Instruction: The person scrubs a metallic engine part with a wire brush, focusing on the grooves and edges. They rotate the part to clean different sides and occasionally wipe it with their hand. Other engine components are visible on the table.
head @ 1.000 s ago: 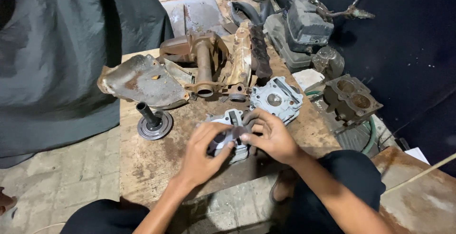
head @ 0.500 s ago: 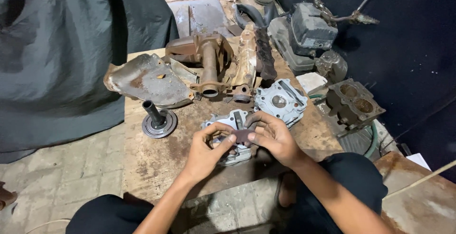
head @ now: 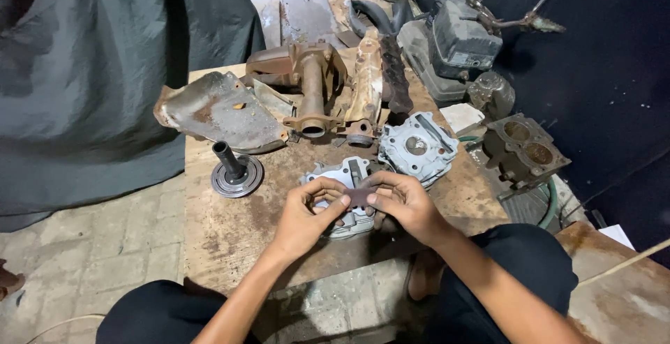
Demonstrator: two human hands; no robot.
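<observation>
My left hand (head: 304,220) and my right hand (head: 405,206) both pinch a small flat dark brown piece (head: 359,197), held between thumbs and fingers just above a silver engine cylinder head (head: 340,174) that lies on the rusty metal table (head: 230,229). The piece hovers over the head's top face. Part of the head is hidden under my hands. A second silver cylinder head (head: 417,148) lies just beyond my right hand.
A dark round flanged part with an upright tube (head: 235,170) stands to the left. Rusty pipes and a bent metal cover (head: 218,112) crowd the table's far side. A twin-bore engine block (head: 523,150) sits at right, with a grey tarp (head: 77,86) at left.
Both hands have drawn slightly nearer to me with the small piece, which now lies flatter between my fingers. The view has shifted a little.
</observation>
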